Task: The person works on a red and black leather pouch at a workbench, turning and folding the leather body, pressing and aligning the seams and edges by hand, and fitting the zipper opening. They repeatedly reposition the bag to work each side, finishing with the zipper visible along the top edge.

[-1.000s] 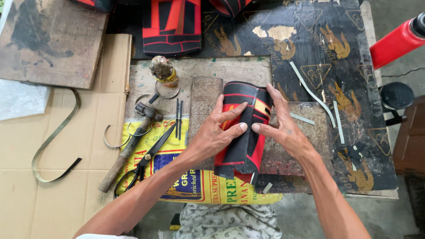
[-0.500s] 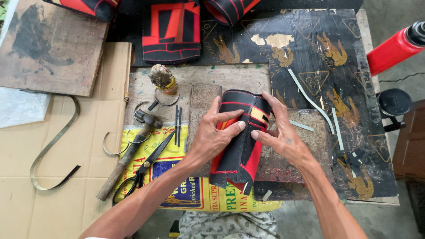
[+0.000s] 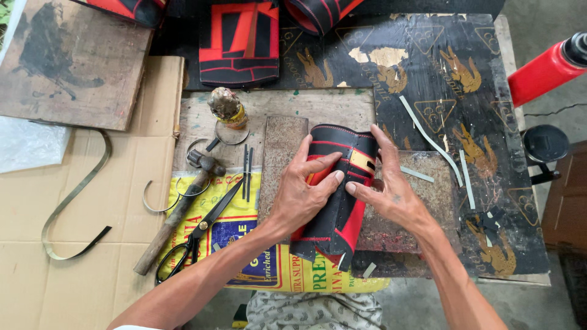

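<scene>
Head view: left hand [image 3: 302,195] and right hand [image 3: 391,195], fingers spread, press flat on the black-and-red stitched piece [image 3: 336,201] between them; uneven pressure could let its folded edge shift; left of the left hand, a glue-crusted pot [image 3: 227,110], contents unclear, hammer [image 3: 177,211], scissors [image 3: 199,235]

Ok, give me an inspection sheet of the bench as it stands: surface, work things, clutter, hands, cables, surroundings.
Surface: worn wooden board over a black printed sheet, with flattened cardboard on the left.
Job's things: black-and-red stitched piece, curled over at the top, lying on a rusty plate.
Clutter: hammer, scissors, glue-caked pot, pale offcut strips, yellow sack, more red-and-black pieces.
Hands: left hand and right hand both press on the piece.
Cables: nothing seen.
Surroundings: red cylinder at right, concrete floor.
</scene>
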Demonstrator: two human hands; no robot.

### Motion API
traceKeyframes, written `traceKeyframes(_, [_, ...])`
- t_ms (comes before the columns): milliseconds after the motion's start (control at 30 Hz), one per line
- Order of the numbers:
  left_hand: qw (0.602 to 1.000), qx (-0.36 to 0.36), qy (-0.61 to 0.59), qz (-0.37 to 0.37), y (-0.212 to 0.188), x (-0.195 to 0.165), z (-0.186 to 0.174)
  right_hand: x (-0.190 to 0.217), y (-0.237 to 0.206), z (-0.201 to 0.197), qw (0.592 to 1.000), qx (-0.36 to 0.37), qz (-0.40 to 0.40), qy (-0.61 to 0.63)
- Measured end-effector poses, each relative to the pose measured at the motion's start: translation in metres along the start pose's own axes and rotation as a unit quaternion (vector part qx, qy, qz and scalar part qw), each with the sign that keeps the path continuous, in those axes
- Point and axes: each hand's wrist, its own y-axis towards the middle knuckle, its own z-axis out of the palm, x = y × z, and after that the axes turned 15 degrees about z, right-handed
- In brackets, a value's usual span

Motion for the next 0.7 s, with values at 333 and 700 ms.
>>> traceKeyframes(333, [0.97, 0.238, 0.012, 0.035, 0.075, 0.027, -0.033, 0.012, 0.048, -0.034, 0.988, 0.081, 0.106, -0.075])
traceKeyframes(700, [0.931, 0.348, -0.073, 0.082, 0.114, 0.05, -0.036, 0.027, 0.087, -0.053, 0.941, 0.278, 0.182, 0.071])
